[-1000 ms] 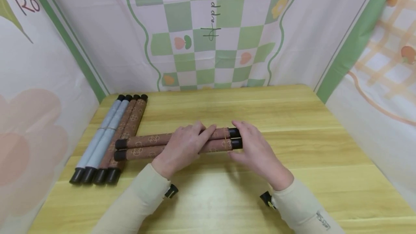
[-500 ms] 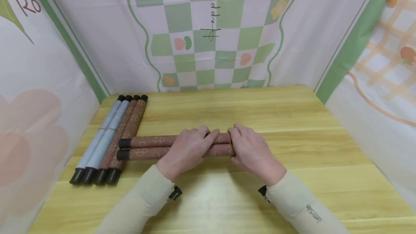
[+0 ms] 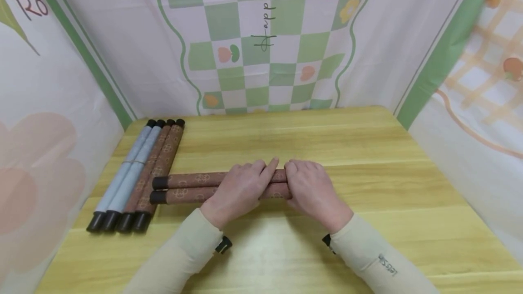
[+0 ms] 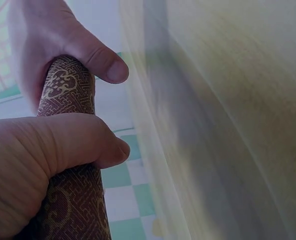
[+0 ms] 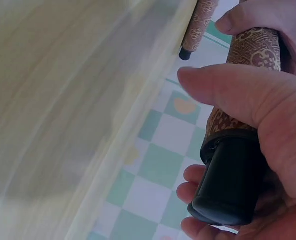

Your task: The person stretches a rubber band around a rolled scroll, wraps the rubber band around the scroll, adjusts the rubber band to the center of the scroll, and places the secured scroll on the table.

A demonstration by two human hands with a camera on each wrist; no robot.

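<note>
Two brown patterned scrolls with black end knobs, a far scroll [image 3: 192,179] and a near scroll [image 3: 185,195], lie side by side above the table. My left hand [image 3: 241,186] grips the pair around the middle. At their right end my right hand [image 3: 313,190] wraps the scrolls, hiding the right knobs in the head view. In the right wrist view, a black knob [image 5: 228,180] shows inside that hand, with the thumb [image 5: 218,90] across the brown cloth. The left thumb [image 4: 88,137] presses along a scroll in the left wrist view.
On the table's left side lie two pale blue scrolls [image 3: 126,176] with a thin band round them, beside two more brown scrolls [image 3: 165,151]. The held pair's left end overlaps this row in view. Printed cloth walls [image 3: 265,71] enclose the wooden table [image 3: 367,149].
My right hand has slid left over the right knobs and the thin band near them, closing round the scroll ends. The held pair has shifted slightly right and nearer, my left hand with it.
</note>
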